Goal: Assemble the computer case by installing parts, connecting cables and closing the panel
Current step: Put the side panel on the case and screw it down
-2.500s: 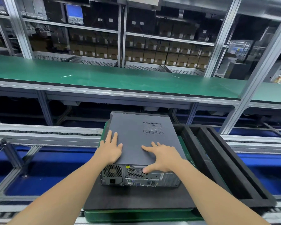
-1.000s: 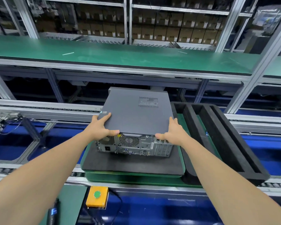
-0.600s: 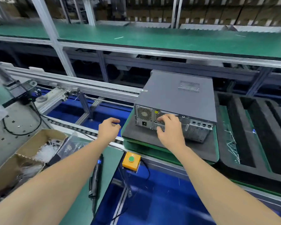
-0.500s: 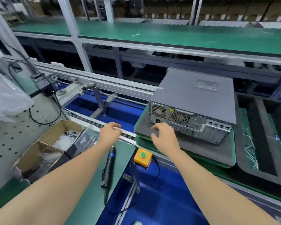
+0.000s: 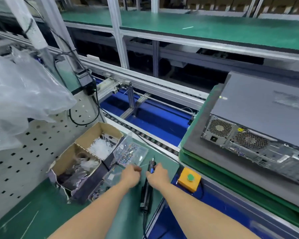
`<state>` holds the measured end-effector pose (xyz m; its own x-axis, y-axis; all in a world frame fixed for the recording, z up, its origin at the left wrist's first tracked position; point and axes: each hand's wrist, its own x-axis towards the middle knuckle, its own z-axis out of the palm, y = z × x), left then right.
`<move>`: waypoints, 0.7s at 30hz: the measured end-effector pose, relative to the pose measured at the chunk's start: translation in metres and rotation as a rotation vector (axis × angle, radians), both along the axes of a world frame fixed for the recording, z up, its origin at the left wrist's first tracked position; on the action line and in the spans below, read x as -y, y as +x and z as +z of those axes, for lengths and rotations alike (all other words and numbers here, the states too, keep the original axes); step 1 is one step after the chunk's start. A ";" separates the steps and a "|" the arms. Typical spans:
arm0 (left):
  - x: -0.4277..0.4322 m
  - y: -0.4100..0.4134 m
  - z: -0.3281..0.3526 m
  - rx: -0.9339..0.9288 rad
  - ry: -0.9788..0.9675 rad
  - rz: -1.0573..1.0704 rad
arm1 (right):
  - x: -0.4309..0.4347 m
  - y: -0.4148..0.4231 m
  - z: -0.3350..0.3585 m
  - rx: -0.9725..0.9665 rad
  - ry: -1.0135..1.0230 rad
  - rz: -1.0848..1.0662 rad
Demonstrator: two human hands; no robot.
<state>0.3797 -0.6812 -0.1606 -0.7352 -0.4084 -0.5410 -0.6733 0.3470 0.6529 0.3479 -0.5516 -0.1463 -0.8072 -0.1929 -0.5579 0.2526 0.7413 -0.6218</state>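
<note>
- My right hand (image 5: 158, 175) is curled round the front end of the electric screwdriver (image 5: 147, 188). The driver lies on the green bench mat (image 5: 41, 218) with its bit pointing far. I read this as a grip taken, not yet a lift.
- My left hand (image 5: 130, 175) has its fingers curled at the near edge of the clear screw tray (image 5: 130, 153). I cannot tell whether it pinches a screw or nothing.
- The computer case (image 5: 259, 107) lies flat, well apart to the right, on a dark foam pad (image 5: 193, 142) over a green pallet (image 5: 214, 165). Its rear ports face near and its side panel appears seated on top.
- The step, as I judge it, is fetching driver and screw to fasten that panel. I would take one screw only and seat it on the bit before travelling. I would also shift my hold back along the driver's body so it balances.
- The driver's cable (image 5: 144, 221) trails off the near edge of the bench, so I would leave it slack when swinging right, or it may snag.
- The yellow button box (image 5: 189, 181) sits between my hands and the case, so I would carry the driver above it.
- Left of the tray stands a cardboard box (image 5: 86, 152) of white cable ties. Further left are a pegboard (image 5: 16, 161) and a crumpled plastic bag (image 5: 21, 94). None of these lies on the way to the case.
</note>
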 end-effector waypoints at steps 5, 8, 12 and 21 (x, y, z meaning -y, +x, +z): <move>-0.012 -0.011 -0.009 0.033 0.228 0.085 | 0.016 -0.005 -0.019 0.047 0.019 -0.081; -0.012 -0.020 -0.007 0.006 0.239 0.121 | 0.013 -0.003 -0.019 0.031 -0.057 -0.067; -0.027 -0.036 0.018 -0.231 0.129 0.158 | -0.005 -0.004 0.005 -0.082 -0.298 -0.161; -0.212 -0.115 0.143 -0.821 0.572 0.050 | -0.175 -0.051 0.131 -0.480 -0.607 -0.500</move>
<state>0.2644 -0.4695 -0.0179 -0.9581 -0.2863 0.0015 0.0557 -0.1813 0.9818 0.2966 -0.3771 -0.0148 -0.9941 0.0906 -0.0593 0.0706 0.1279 -0.9893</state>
